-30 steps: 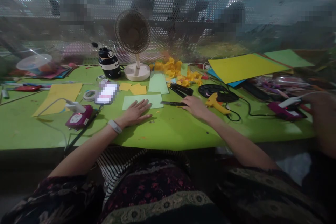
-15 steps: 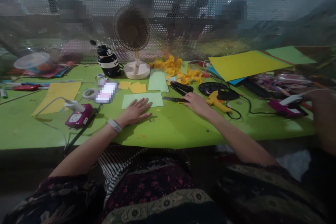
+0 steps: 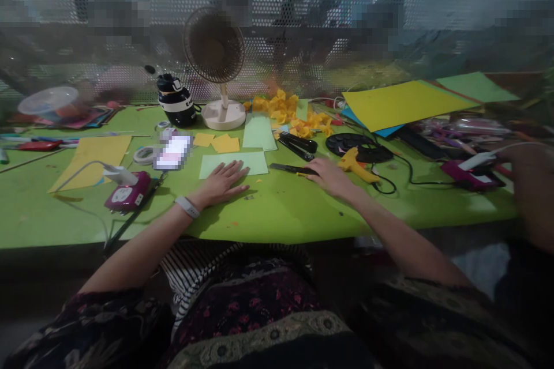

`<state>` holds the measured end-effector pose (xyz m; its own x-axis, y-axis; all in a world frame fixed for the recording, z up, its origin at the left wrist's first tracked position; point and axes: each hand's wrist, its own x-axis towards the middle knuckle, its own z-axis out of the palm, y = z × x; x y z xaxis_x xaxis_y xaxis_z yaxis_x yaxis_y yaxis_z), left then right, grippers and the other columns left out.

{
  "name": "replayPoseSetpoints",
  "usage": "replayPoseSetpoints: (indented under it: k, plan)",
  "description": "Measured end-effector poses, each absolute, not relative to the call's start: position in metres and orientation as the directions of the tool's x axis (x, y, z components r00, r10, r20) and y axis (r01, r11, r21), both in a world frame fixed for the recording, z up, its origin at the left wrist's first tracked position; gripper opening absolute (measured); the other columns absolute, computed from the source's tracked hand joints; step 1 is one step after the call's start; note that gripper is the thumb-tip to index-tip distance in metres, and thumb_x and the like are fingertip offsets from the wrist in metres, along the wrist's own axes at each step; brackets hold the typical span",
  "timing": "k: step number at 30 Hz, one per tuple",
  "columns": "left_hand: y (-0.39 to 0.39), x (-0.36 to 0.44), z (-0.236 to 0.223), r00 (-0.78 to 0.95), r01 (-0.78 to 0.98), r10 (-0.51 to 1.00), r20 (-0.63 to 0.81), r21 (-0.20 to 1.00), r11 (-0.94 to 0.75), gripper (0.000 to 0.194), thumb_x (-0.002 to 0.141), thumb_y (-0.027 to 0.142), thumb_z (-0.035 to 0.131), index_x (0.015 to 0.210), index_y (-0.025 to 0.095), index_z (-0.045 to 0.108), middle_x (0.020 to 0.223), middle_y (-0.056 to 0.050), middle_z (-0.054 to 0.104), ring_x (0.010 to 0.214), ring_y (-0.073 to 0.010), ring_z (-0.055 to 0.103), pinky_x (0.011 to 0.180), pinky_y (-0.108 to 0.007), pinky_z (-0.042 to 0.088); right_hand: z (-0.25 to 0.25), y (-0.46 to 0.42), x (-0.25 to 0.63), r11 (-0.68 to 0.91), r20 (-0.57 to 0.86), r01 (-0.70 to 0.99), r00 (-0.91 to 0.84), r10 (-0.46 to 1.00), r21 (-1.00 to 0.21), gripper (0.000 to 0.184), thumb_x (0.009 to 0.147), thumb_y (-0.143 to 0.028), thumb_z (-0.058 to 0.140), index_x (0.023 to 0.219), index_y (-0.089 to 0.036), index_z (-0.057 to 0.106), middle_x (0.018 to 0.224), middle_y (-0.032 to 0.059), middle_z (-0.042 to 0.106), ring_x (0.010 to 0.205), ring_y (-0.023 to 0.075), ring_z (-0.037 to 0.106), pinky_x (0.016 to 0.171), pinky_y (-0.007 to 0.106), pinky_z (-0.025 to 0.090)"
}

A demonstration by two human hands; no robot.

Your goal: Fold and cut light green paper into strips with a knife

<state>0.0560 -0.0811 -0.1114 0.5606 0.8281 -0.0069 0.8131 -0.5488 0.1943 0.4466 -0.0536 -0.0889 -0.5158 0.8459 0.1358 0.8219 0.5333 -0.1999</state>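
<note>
My left hand (image 3: 223, 181) lies flat with its fingers spread on a pale green paper sheet (image 3: 259, 162). My right hand (image 3: 332, 177) has its fingers closed round the end of a black utility knife (image 3: 283, 168) with a yellow part. The knife lies low over the table, pointing left towards the paper. Just beyond it is a black stapler (image 3: 298, 144). A yellow glue gun (image 3: 358, 167) lies to the right of my right hand, in front of a black round tray with hollows (image 3: 333, 144).
Behind the paper are a fan (image 3: 223, 115), a dark bottle (image 3: 176, 105), a phone (image 3: 173, 153) and orange paper flowers (image 3: 281, 106). Purple power sockets (image 3: 128, 191) stand at left and right (image 3: 470, 176). Another person's arm (image 3: 534, 196) shows at the right edge.
My right hand has drawn slightly towards me with the utility knife, away from the stapler. My left hand stays flat on the paper. The view has shifted a little.
</note>
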Motion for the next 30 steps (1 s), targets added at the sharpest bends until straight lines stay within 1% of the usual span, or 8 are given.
replayPoseSetpoints:
  k: [4,12,18,25,30]
  plan:
    - [-0.0813,0.0557,-0.1113,0.561,0.812,0.828,-0.001,0.192,-0.55,0.076,0.106,0.072,0.027,0.171,0.031,0.027,0.179,-0.002,0.017,0.165,-0.0295,0.016,0.134,-0.05,0.01,-0.0881,-0.0582,0.4457,0.539,0.13,0.812,-0.523,0.842,-0.226,0.029,0.101,-0.024,0.06,0.125,-0.023,0.077,0.122,0.0133,0.071,0.115,0.0326,0.065,0.099,0.055,0.056]
    - [-0.0812,0.0564,-0.1104,0.558,0.817,0.83,-0.019,0.192,-0.545,0.08,0.106,0.074,0.026,0.171,0.028,0.027,0.178,-0.005,0.016,0.166,-0.0285,0.015,0.134,-0.05,0.009,-0.0886,-0.0595,0.4456,0.535,0.133,0.812,-0.518,0.845,-0.233,0.03,0.1,-0.024,0.061,0.125,-0.022,0.077,0.123,0.0139,0.071,0.116,0.0321,0.066,0.102,0.056,0.055]
    - [-0.0837,0.0586,-0.1062,0.547,0.826,0.836,-0.037,0.189,-0.532,0.082,0.105,0.074,0.023,0.17,0.024,0.029,0.179,-0.007,0.015,0.166,-0.0286,0.013,0.134,-0.049,0.007,-0.089,-0.0585,0.4454,0.537,0.128,0.812,-0.521,0.844,-0.229,0.031,0.099,-0.023,0.061,0.125,-0.023,0.077,0.122,0.0136,0.071,0.114,0.0323,0.066,0.099,0.056,0.057]
    - [-0.0829,0.058,-0.108,0.556,0.818,0.831,-0.021,0.193,-0.542,0.082,0.105,0.076,0.023,0.171,0.027,0.026,0.179,-0.004,0.015,0.166,-0.0283,0.014,0.135,-0.049,0.007,-0.089,-0.0585,0.444,0.552,0.137,0.799,-0.534,0.834,-0.24,0.032,0.099,-0.025,0.06,0.127,-0.026,0.077,0.121,0.0132,0.071,0.114,0.0329,0.066,0.1,0.058,0.056]
    - [-0.0833,0.0583,-0.1068,0.553,0.822,0.832,-0.035,0.183,-0.539,0.083,0.105,0.076,0.021,0.171,0.027,0.026,0.179,-0.005,0.015,0.166,-0.0273,0.012,0.135,-0.048,0.007,-0.0871,-0.0619,0.4418,0.537,0.134,0.793,-0.522,0.843,-0.287,0.033,0.101,-0.025,0.057,0.128,-0.023,0.076,0.122,0.0142,0.071,0.116,0.0328,0.065,0.1,0.059,0.056]
